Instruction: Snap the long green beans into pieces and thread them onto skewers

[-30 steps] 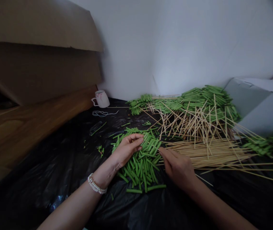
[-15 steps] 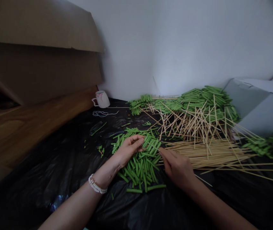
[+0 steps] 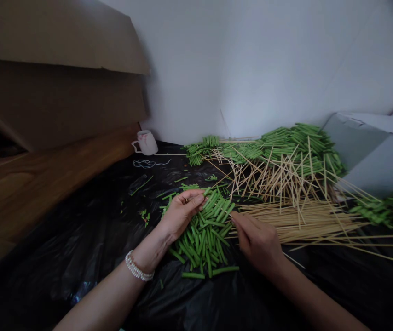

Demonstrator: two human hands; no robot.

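My left hand (image 3: 182, 212), with a beaded bracelet at the wrist, pinches a short green stem piece (image 3: 207, 191) between thumb and fingers. Beside it, a row of green pieces (image 3: 222, 211) sits threaded on a thin stick. The stick's near end is between the closed fingers of my right hand (image 3: 257, 236). Below both hands lies a loose pile of cut green stems (image 3: 201, 248). Loose bamboo sticks (image 3: 303, 223) lie just right of my right hand. The fingertips of my right hand are partly hidden.
Behind lie threaded green bundles (image 3: 293, 142) with sticks jutting forward. A white mug (image 3: 146, 143) and a blue cord (image 3: 144, 163) are at the back left. Cardboard (image 3: 61, 92) rises on the left, a pale box (image 3: 372, 147) on the right. Black plastic (image 3: 113, 248) covers the surface.
My left hand has shifted slightly left and up, and a green piece now shows at its fingertips. My right hand has moved a little to the right.
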